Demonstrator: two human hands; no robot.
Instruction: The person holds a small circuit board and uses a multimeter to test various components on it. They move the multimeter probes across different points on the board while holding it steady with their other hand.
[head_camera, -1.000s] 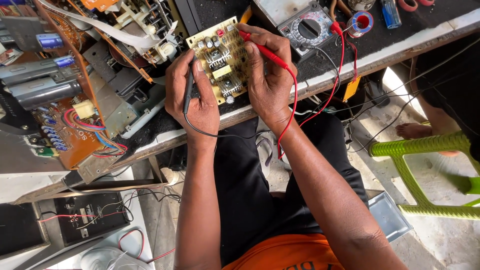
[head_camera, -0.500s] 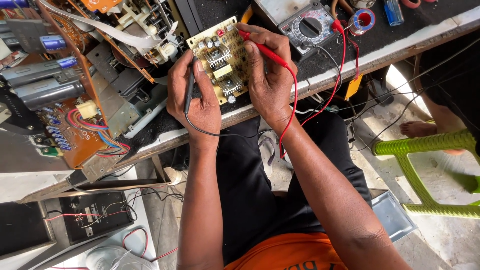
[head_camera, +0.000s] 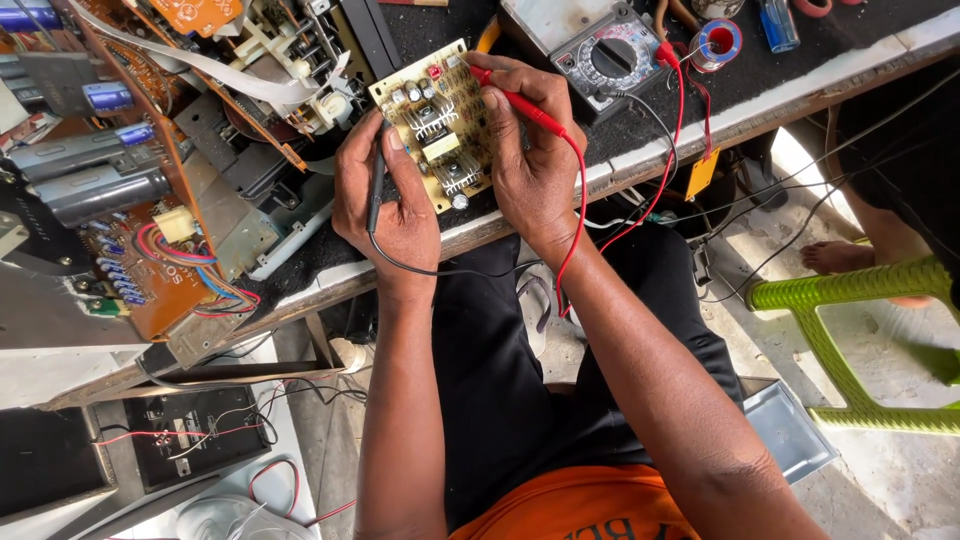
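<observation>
Left hand (head_camera: 388, 195): closed around one black probe (head_camera: 376, 180), its tip at the circuit board (head_camera: 437, 122).
Right hand (head_camera: 530, 150): held one red probe (head_camera: 520, 103) against the same board.
Board: lay tilted on the desk (head_camera: 790, 90), between both hands.
Risk: a probe could probably slip and bridge two neighbouring parts.
Count: two probes, one board, one meter (head_camera: 618, 55).

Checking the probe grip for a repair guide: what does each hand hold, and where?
Left hand grips the black probe mid-shaft; right hand pinches the red probe along its shaft.
</observation>
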